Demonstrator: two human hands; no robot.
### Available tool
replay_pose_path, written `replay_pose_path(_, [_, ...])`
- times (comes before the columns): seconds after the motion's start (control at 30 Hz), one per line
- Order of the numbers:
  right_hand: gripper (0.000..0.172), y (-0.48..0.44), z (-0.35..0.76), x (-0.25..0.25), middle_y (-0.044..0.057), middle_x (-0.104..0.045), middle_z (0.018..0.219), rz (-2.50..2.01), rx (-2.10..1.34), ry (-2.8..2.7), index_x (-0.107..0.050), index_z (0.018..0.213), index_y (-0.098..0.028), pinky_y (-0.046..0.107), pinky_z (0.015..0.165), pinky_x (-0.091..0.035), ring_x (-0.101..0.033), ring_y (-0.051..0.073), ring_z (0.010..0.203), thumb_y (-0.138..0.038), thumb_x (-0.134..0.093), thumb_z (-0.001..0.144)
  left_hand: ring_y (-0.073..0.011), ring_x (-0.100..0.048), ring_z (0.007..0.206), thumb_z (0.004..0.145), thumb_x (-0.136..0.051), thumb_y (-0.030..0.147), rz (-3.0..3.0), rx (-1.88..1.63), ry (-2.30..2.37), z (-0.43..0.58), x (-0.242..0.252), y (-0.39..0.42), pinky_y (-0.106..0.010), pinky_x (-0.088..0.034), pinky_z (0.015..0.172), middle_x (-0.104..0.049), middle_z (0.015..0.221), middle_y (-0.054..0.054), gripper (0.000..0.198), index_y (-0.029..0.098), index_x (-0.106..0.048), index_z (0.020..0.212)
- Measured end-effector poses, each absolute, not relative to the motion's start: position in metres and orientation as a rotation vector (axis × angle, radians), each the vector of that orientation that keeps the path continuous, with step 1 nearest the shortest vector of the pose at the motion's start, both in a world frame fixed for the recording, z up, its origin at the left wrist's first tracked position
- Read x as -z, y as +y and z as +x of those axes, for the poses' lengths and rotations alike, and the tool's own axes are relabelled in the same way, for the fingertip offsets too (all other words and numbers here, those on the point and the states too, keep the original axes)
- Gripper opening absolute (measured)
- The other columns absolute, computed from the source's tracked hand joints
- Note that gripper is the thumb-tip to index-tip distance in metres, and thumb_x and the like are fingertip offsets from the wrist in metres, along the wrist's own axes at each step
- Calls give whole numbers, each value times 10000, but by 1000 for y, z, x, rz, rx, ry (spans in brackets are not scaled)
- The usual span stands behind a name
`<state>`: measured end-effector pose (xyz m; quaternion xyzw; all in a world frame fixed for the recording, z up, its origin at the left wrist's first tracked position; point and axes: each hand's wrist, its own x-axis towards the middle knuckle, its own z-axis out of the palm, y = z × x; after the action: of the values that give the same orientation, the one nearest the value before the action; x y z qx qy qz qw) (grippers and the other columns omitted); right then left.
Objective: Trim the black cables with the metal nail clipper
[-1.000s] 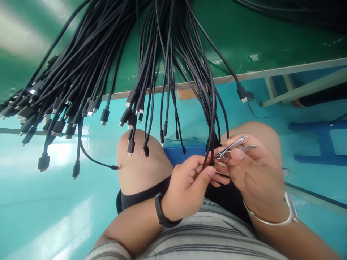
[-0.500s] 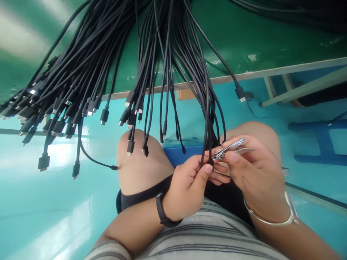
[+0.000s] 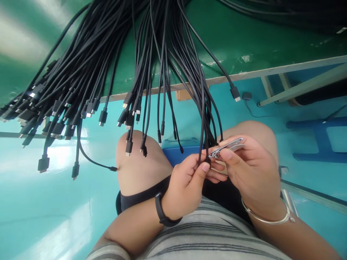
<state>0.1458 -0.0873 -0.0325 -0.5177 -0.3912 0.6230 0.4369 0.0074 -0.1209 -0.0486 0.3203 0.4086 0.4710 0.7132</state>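
Observation:
My left hand (image 3: pixel 188 182) pinches the connector end of a black cable (image 3: pixel 207 160) between thumb and fingers. In my right hand (image 3: pixel 249 173) is a silver nail clipper (image 3: pixel 227 147), its lever and body held by the thumb and fingers. The clipper's jaws touch or nearly touch the held connector; exactly where they meet it I cannot tell. Several more cables of this bundle (image 3: pixel 202 86) hang down to my hands, and their ends are partly hidden behind the fingers.
Black cables with metal-tipped plugs (image 3: pixel 67 108) hang over the front edge of the green table (image 3: pixel 217 43), mostly to the left. One plug (image 3: pixel 234 92) hangs apart on the right. Below are a blue stool (image 3: pixel 181 148), a blue frame (image 3: pixel 320 139) and a small black adapter (image 3: pixel 247 96).
The clipper's lever has come closer to its body as my right hand squeezes. Both hands and the cables sit very slightly further left in view.

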Motion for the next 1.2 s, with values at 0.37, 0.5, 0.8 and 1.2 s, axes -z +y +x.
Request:
replay_pose_path(0.37, [98, -81, 159, 24, 12, -708, 900, -1126, -1587, -1154, -699, 950, -269, 282, 581, -611, -712, 192, 807, -259, -700, 852, -191, -737, 803, 950, -529, 391, 833, -828, 1001, 5, 48, -114, -276, -578, 717, -756, 924, -72, 258, 166, -647, 998])
replay_pose_path(0.5, [83, -70, 165, 17, -3, -707, 876, -1406, -1175, -1459, -715, 869, -258, 250, 721, -594, -701, 161, 844, -212, -732, 802, -217, -709, 933, 976, -455, 388, 1086, -612, 1071, 16, 58, -126, -338, -541, 854, -761, 962, -68, 298, 182, -663, 1030])
replay_pose_path(0.8, [130, -48, 178, 18, 77, -728, 1025, -1786, -414, -1467, -707, 932, -220, 464, 923, -506, -681, 276, 1003, -258, -722, 808, -192, -737, 773, 984, -424, 420, 765, -817, 888, 25, 61, -135, -287, -563, 674, -751, 952, -149, 332, 137, -598, 973])
replay_pose_path(1.2, [112, -92, 137, 19, 24, -724, 949, -1116, -1563, -1000, -692, 986, -294, 350, 631, -605, -716, 232, 860, -240, -650, 897, -130, -721, 731, 983, -495, 308, 957, -1129, 1124, -4, 51, -123, -231, -533, 642, -765, 899, -35, 117, 204, -545, 964])
